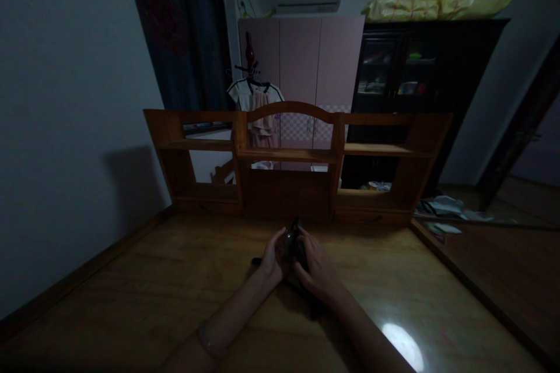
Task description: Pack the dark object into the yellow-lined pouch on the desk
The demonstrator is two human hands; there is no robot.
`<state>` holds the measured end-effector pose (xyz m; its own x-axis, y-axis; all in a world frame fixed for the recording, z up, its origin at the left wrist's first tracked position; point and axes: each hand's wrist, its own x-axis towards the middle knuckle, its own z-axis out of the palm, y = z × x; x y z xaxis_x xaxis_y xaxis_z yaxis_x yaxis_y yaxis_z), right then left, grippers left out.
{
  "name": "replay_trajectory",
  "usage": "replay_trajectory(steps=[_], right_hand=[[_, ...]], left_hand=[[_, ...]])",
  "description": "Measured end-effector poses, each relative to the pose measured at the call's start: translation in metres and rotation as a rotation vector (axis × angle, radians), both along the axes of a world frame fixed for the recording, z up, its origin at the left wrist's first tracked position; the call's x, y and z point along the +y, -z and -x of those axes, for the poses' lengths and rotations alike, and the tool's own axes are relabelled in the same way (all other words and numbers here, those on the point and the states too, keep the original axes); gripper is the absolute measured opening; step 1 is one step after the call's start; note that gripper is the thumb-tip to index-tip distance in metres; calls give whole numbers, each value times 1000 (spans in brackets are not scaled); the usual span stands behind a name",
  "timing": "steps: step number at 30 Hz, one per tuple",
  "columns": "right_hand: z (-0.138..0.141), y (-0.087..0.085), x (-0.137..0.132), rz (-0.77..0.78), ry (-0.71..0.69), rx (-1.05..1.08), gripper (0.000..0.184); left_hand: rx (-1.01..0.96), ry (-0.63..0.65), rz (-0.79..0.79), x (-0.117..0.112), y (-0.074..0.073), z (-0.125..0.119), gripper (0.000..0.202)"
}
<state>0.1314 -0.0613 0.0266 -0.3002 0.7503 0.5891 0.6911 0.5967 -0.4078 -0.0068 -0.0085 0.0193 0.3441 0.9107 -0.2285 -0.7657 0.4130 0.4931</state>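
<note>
Both hands are together over the wooden bed board (196, 297), gripping a small dark glossy object (289, 238) with a rounded face and a pointed top. Its exact kind is too dim to tell. My left hand (275, 257) cups its left side, fingers curled around it. On the other side, my right hand (318, 265) is closed on it, thumb toward me. A dark strip-like thing (256, 261) pokes out left of my left hand. More of something dark lies under my right hand, mostly hidden.
A wooden headboard with open shelves (289, 154) stands at the far edge of the board. Behind it are a pink wardrobe (300, 58), hanging clothes (262, 105) and a dark cabinet (420, 70). A white wall (74, 128) borders the left; a raised wooden rail (472, 291) runs along the right.
</note>
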Motion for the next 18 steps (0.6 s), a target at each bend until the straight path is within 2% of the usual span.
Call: replay_trajectory(steps=[11,18], right_hand=[[0,-6,-3,13,-76,-2,59],[-1,-11,-3,16,-109,44,43]], left_hand=[[-37,-3,3,3,2,0,17],[-43,26,-24,2,5,2,19]])
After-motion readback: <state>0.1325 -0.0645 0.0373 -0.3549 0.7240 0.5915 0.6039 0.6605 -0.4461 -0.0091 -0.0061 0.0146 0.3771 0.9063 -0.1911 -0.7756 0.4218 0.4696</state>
